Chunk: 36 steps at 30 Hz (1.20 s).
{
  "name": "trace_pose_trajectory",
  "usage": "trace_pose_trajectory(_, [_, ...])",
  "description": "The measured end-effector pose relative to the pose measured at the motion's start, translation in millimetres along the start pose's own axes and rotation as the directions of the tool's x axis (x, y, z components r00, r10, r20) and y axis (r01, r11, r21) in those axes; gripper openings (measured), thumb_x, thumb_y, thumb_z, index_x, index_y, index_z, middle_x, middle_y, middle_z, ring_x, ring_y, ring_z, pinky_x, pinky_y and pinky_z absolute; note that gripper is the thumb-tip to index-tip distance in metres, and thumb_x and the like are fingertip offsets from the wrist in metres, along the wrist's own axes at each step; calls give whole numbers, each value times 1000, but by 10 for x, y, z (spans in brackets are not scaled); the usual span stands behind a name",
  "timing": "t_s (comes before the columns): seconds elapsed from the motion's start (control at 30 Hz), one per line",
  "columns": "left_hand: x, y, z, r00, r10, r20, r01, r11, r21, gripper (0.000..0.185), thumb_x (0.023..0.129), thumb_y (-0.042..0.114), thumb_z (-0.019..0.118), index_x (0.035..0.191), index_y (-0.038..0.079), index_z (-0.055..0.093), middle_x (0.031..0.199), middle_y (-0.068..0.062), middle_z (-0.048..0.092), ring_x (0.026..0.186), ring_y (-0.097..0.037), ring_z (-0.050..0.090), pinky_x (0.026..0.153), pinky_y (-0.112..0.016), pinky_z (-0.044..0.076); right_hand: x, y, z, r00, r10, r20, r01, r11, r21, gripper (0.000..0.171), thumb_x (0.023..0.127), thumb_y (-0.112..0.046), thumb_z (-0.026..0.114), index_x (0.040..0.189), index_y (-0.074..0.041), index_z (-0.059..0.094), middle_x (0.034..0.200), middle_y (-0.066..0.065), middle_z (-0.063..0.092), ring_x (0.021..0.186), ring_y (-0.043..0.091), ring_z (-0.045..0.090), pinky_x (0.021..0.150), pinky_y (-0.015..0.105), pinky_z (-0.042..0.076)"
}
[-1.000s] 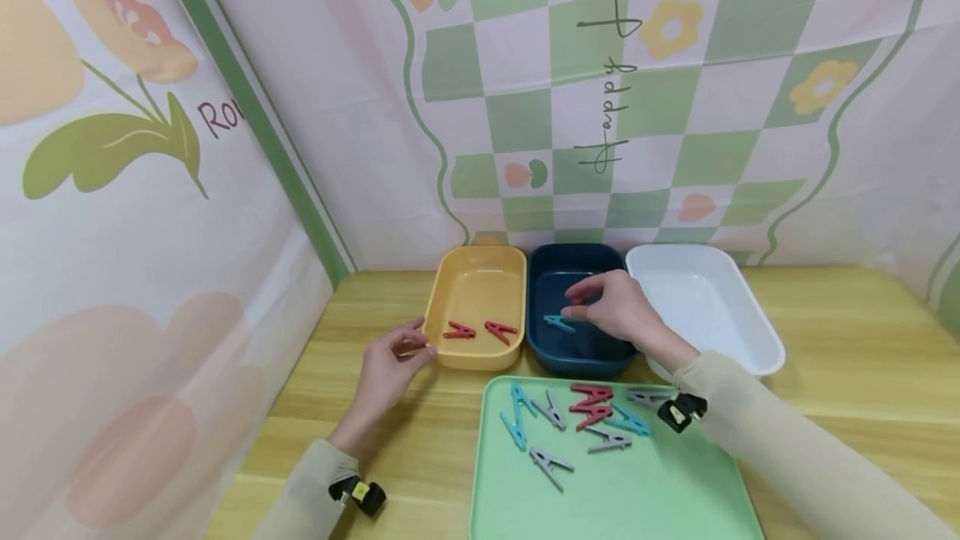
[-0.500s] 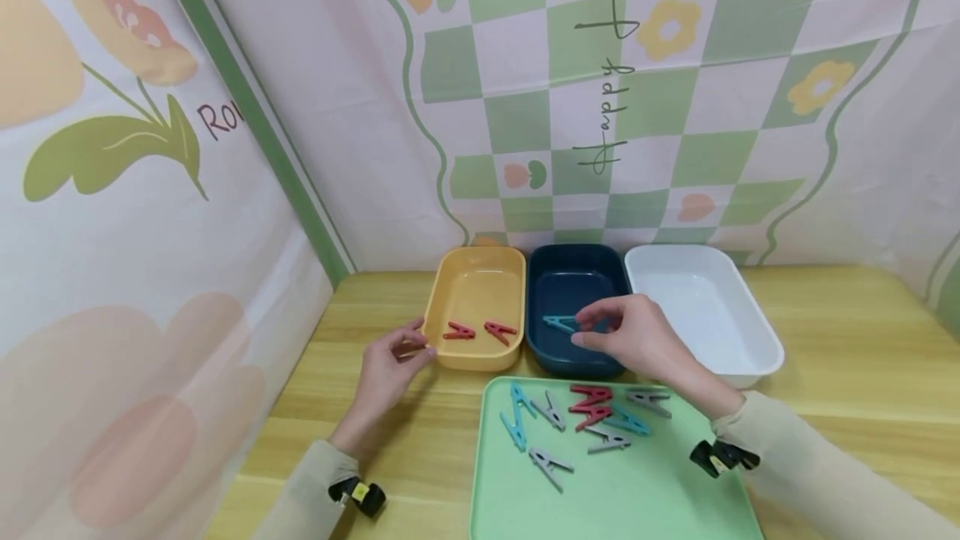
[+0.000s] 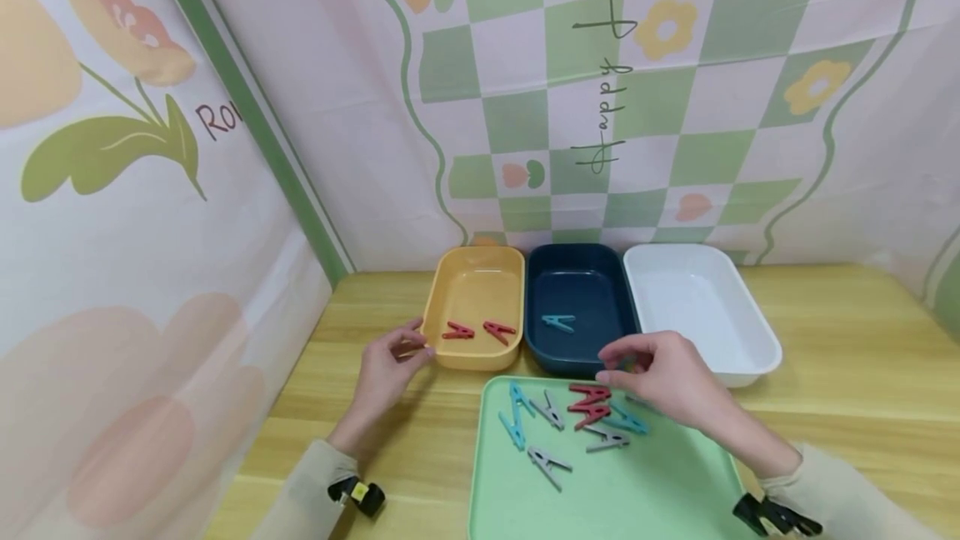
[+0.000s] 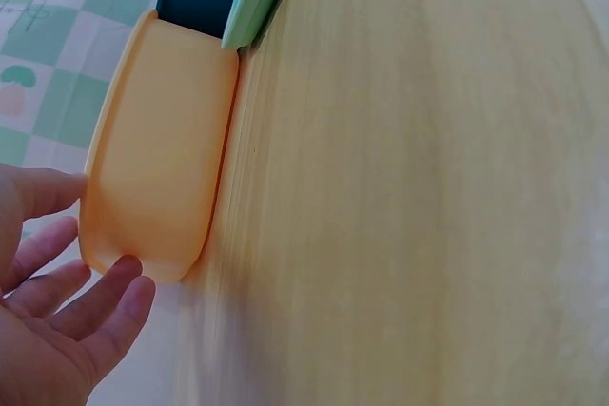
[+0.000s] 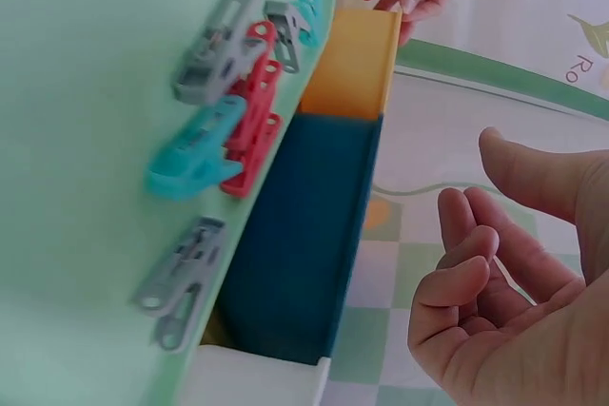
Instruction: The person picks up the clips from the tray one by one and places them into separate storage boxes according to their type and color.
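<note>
My right hand (image 3: 609, 363) hovers over the far right part of the green tray (image 3: 637, 490), fingers loosely curled and holding nothing. In the right wrist view the right hand (image 5: 471, 183) is empty too. Below it lie red clips (image 3: 588, 405), a teal clip (image 3: 628, 422) and grey clips (image 3: 607, 438). One teal clip (image 3: 558, 322) lies in the navy tray (image 3: 577, 273). Two red clips (image 3: 458, 330) lie in the yellow tray (image 3: 480, 273). My left hand (image 3: 416, 340) rests on the table with relaxed fingers at the yellow tray's (image 4: 162, 159) front left corner.
A white tray (image 3: 750, 357) stands to the right of the navy one, with nothing in it. More teal clips (image 3: 516, 415) and a grey clip (image 3: 550, 465) lie on the green tray's left half. Patterned cloth walls close in the wooden table (image 3: 862, 332) at the back and left.
My right hand has drawn back from inside the navy tray toward me, over the green tray; the teal clip stays in the navy tray. The left hand has not moved.
</note>
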<state>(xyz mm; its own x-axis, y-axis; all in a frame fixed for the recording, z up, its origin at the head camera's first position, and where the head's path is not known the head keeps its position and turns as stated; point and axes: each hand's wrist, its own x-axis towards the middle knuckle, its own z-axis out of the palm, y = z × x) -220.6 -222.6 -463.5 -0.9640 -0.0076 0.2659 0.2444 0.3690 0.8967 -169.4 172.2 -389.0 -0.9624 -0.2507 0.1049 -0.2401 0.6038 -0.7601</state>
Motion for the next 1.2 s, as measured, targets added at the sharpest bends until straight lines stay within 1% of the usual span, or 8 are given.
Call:
trace_pose_trajectory(0.07, [3, -3, 2, 1000, 2, -2, -2, 1000, 0, 20, 87, -1, 84, 100, -8, 71, 140, -20, 65, 106, -38, 73, 86, -30, 64, -53, 26, 0, 1000, 7, 7, -7, 1000, 8, 25, 87, -19, 88, 107, -6, 81, 75, -2, 65, 62, 16, 50, 52, 26, 39])
trace_pose_trajectory(0.13, [5, -4, 4, 1000, 2, -5, -2, 1000, 0, 20, 87, -1, 84, 100, -8, 71, 140, -20, 65, 106, -38, 73, 86, -30, 64, -102, 50, 3, 1000, 11, 7, -11, 1000, 15, 24, 87, -18, 88, 107, -6, 81, 76, -3, 65, 62, 15, 50, 51, 26, 38])
trace_pose_trajectory(0.3, [-1, -1, 5, 1000, 5, -7, -5, 1000, -1, 19, 87, -1, 84, 100, -8, 71, 140, -21, 65, 106, -38, 73, 86, -31, 64, -217, 113, 15, 999, 44, 5, -44, 999, 24, 25, 86, -18, 89, 107, -7, 81, 85, -3, 72, 63, 15, 51, 48, 25, 39])
trace_pose_trajectory(0.4, [-8, 3, 6, 1000, 2, -5, -2, 1000, -1, 19, 87, -1, 84, 100, -8, 71, 140, -21, 65, 107, -39, 73, 86, -31, 64, -280, 161, 22, 998, 69, 7, -69, 997, 23, 25, 86, -18, 89, 107, -7, 81, 87, -4, 73, 65, 15, 53, 48, 25, 40])
trace_pose_trajectory(0.57, [-7, 0, 10, 1000, -2, -3, 2, 1000, 1, 19, 88, 0, 84, 100, -7, 71, 141, -21, 64, 108, -39, 72, 87, -31, 64, -373, 245, 31, 998, 68, -11, -67, 998, 16, 25, 84, -17, 90, 105, -7, 81, 89, -5, 76, 67, 11, 54, 51, 24, 44])
trace_pose_trajectory(0.7, [1, -2, 8, 1000, 2, -6, -2, 1000, -4, 19, 87, -1, 84, 100, -6, 71, 141, -21, 64, 107, -38, 73, 87, -31, 64, -427, 294, 33, 997, 70, -11, -70, 997, 22, 26, 84, -16, 90, 106, -7, 82, 92, -3, 76, 65, 11, 53, 49, 24, 43])
trace_pose_trajectory(1.03, [4, 12, -6, 1000, -5, -1, 5, 1000, -20, 21, 87, -2, 84, 101, -9, 71, 140, -20, 65, 108, -39, 73, 87, -30, 64, -498, 400, 112, 996, 89, 30, -90, 996, 12, 28, 82, -20, 92, 106, -9, 83, 86, -7, 73, 62, 8, 49, 47, 24, 39])
trace_pose_trajectory(1.2, [1, -1, -1, 1000, -6, 0, 6, 1000, -12, 20, 87, -2, 84, 100, -7, 71, 141, -19, 65, 109, -38, 72, 87, -30, 64, -509, 453, 141, 993, 104, 56, -105, 994, 15, 27, 82, -20, 92, 106, -10, 83, 84, -7, 71, 59, 9, 47, 47, 24, 38])
